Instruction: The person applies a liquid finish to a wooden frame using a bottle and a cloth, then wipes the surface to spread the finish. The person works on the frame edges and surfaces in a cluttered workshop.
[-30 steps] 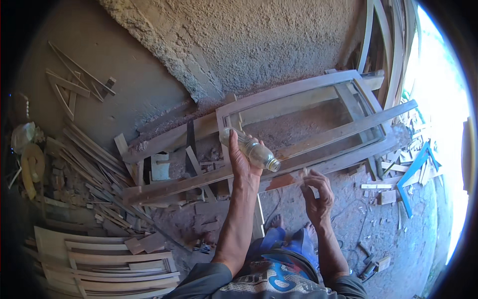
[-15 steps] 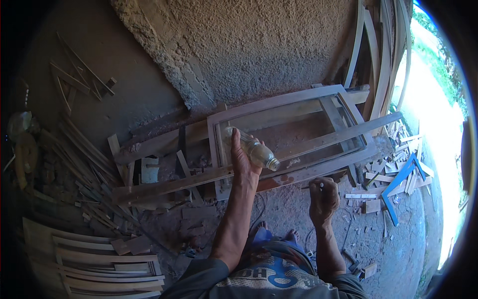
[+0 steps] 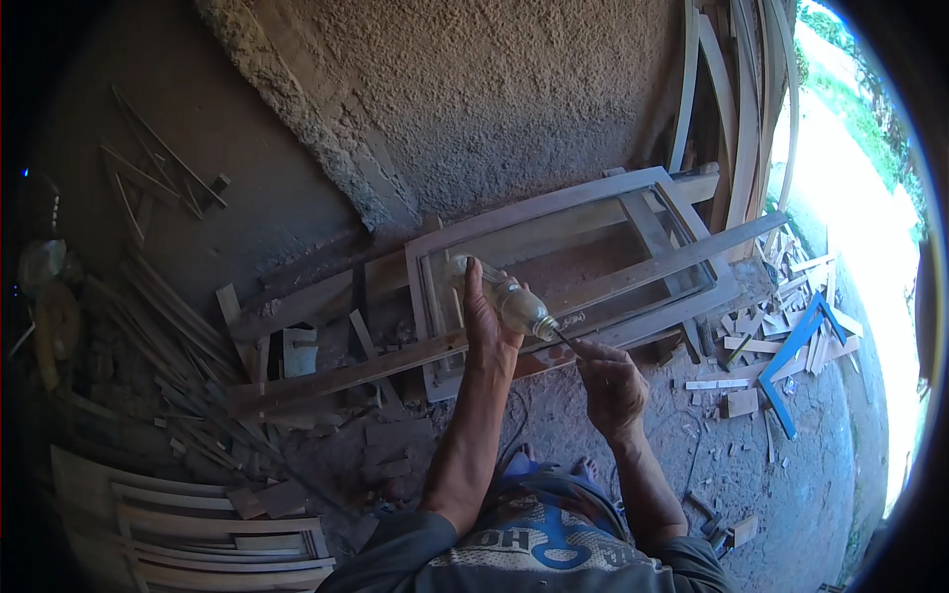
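A long wooden frame (image 3: 563, 267) lay across the middle of the picture on the dirt floor (image 3: 791, 465). At centre, the left hand (image 3: 486, 326) gripped a small clear bottle (image 3: 509, 299), tilted neck-down. The right hand (image 3: 611, 381) pinched a thin stick (image 3: 565, 342) at the bottle's mouth. Steadying the bottle would likely help. The contents were hard to make out.

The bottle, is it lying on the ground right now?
No, the bottle is off the ground, gripped in the left hand and tipped sideways with its mouth toward the right hand.
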The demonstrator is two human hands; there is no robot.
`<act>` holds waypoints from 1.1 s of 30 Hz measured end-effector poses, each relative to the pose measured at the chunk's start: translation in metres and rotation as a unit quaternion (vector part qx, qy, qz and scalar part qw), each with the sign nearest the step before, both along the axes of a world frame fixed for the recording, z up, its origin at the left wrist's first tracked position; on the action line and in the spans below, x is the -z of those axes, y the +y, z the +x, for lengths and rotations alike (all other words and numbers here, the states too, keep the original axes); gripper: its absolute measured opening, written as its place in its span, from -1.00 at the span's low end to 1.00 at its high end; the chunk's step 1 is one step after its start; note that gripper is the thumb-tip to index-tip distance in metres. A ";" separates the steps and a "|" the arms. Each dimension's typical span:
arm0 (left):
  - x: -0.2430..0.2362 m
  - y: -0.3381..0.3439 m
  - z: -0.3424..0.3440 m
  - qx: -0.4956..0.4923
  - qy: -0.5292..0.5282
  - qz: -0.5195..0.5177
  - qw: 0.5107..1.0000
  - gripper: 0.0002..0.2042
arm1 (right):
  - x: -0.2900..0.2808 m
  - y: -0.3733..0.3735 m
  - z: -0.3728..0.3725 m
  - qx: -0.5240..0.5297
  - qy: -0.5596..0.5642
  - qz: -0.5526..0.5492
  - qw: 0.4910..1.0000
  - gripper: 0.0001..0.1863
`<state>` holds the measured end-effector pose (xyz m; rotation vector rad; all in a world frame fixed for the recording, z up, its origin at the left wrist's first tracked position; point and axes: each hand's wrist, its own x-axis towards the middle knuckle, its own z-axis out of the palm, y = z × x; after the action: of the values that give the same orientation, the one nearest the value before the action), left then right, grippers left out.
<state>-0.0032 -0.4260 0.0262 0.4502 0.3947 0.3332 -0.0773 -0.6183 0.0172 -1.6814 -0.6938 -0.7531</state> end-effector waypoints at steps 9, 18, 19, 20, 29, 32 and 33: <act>0.003 -0.009 -0.008 0.012 0.017 0.003 1.000 -0.56 | 0.007 0.002 0.001 0.012 -0.017 -0.024 0.999 -0.74; -0.002 -0.013 -0.010 0.005 0.024 -0.003 1.000 -0.56 | -0.003 -0.008 -0.014 0.030 0.032 -0.050 0.998 -0.80; -0.004 -0.011 -0.010 -0.002 0.025 -0.007 1.000 -0.56 | -0.002 -0.009 -0.015 0.030 0.022 -0.046 0.998 -0.79; -0.006 -0.009 -0.010 -0.008 0.027 -0.011 1.000 -0.56 | 0.000 -0.010 -0.015 0.031 0.012 -0.041 0.999 -0.78; -0.006 -0.011 -0.010 -0.015 0.028 0.000 1.000 -0.57 | 0.016 -0.006 -0.007 -0.007 -0.063 -0.038 0.997 -0.74; -0.002 -0.012 -0.009 -0.009 0.016 -0.002 1.000 -0.56 | 0.015 0.000 0.000 -0.019 -0.104 -0.047 0.993 -0.73; -0.001 -0.012 -0.009 -0.006 0.019 0.005 1.000 -0.53 | 0.013 0.002 0.003 -0.023 -0.119 -0.048 0.991 -0.72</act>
<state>-0.0121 -0.4375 0.0276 0.4641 0.4331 0.3389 -0.0740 -0.6159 0.0038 -1.6708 -0.9461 -0.9092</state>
